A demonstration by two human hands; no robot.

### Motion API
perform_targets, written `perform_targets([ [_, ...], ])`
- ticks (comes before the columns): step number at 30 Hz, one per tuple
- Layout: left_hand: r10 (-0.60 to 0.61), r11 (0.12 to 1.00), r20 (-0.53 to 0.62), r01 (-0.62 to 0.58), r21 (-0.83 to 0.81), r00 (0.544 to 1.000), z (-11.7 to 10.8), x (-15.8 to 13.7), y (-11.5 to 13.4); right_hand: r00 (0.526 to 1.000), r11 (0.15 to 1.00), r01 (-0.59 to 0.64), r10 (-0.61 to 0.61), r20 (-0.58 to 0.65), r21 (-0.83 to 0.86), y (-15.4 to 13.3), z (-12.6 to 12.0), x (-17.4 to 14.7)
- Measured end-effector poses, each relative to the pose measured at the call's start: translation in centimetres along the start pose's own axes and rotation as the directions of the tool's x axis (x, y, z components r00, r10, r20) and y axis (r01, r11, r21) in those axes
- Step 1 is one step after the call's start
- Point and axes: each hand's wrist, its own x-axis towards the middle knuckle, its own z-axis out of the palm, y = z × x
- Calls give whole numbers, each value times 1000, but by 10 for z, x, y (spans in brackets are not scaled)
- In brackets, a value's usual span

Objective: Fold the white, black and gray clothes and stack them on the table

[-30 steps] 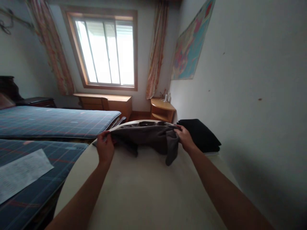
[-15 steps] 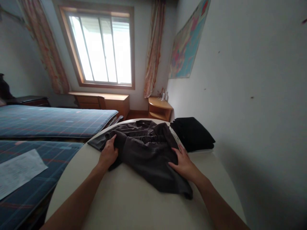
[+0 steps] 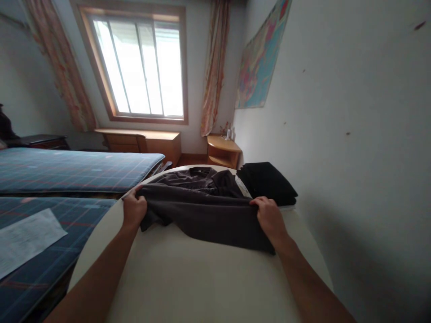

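Observation:
A dark grey shirt [image 3: 208,220] lies across the far half of a white round table [image 3: 202,282]. Its collar points toward the window, and its near part is drawn out taut between my hands. My left hand [image 3: 134,208] is closed on the cloth at the left side. On the right, my right hand [image 3: 270,217] pinches the cloth between thumb and fingers. Below my hands the lower edge of the shirt hangs or rests on the tabletop; which one I cannot tell. Folds cover the chest area behind the stretched part.
A stack of folded black cloth [image 3: 269,181] sits right of the shirt, close to the wall. To the left are beds with plaid blue mattresses [image 3: 77,170], one bearing a white paper [image 3: 30,240]. A wooden desk [image 3: 161,143] and corner shelf [image 3: 224,146] stand beyond.
Both hands have moved apart and closed on the shirt, my left outward to the left, my right slightly right. The crumpled near part is now stretched straighter between them.

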Motion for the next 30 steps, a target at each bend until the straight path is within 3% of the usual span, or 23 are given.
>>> perform_targets([
  [3, 79, 994, 70, -84, 70, 994, 10, -1, -9, 996, 999, 41, -39, -81, 18, -12, -4, 0],
  [6, 183, 960, 150, -210, 187, 972, 17, -8, -12, 982, 961, 143, -168, 90, 235, -39, -8, -10],
  [9, 200, 927, 216, -256, 274, 956, 19, -16, -10, 836, 826, 286, -463, 295, 486, -65, -11, -22],
  [10, 202, 922, 225, -262, 283, 953, 19, -19, -9, 787, 800, 310, -519, 334, 513, -71, -11, -25],
  [12, 211, 925, 225, -269, 270, 951, 20, -21, -8, 751, 807, 330, -538, 382, 489, -77, -8, -29],
  [14, 233, 935, 212, -278, 219, 949, 21, -19, -9, 766, 843, 336, -503, 399, 419, -77, -3, -29],
  [17, 238, 961, 172, -258, 100, 956, 21, -11, -12, 848, 908, 270, -382, 368, 319, -67, 5, -23],
  [20, 105, 994, 173, -105, -13, 979, 17, -1, -15, 935, 952, 112, -198, 293, 286, -53, 7, -14],
  [23, 20, 1000, 200, -17, -16, 980, 11, 2, -14, 972, 952, 33, -101, 210, 305, -41, 7, -8],
  [26, 220, 965, 130, -235, 116, 967, 10, -6, -5, 971, 944, 62, -131, 197, 325, -34, 10, -6],
  [28, 391, 894, 91, -401, 198, 916, 10, -17, 6, 963, 944, 88, -162, 214, 318, -32, 13, -7],
  [30, 511, 825, 142, -530, 194, 848, 11, -31, 21, 958, 945, 99, -176, 227, 312, -32, 14, -8],
])
